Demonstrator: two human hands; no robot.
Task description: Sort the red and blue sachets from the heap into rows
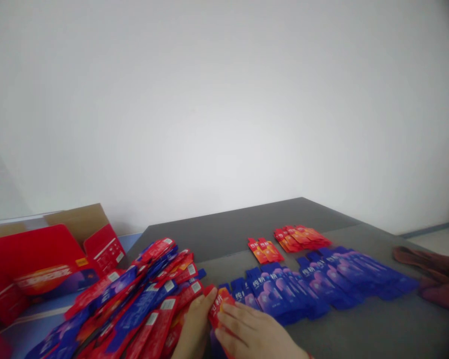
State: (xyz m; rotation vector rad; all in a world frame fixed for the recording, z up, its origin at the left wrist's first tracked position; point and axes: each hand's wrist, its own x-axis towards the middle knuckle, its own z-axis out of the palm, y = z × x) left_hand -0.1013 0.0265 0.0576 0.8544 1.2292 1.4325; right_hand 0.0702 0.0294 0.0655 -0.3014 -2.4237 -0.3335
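Observation:
A red-and-orange flat packet [221, 298] stands between my two hands at the bottom centre. My left hand [195, 326] is closed on its left edge, with the thumb up along it. My right hand [256, 331] lies across its front, fingers bent over the face and right side. To the left, a loose heap of red and blue flat packets [142, 309] almost touches my left hand. Just beyond my right hand, blue packets [275, 289] overlap in a row. The lower part of the held packet is hidden by my fingers.
A red printed box [41, 259] with raised flaps stands at the left. Farther back on the dark grey table [239, 214] lie a small red-orange group [265, 250] and a larger one [299, 238]. More blue packets [355, 274] and brown cloth [434, 271] are at the right.

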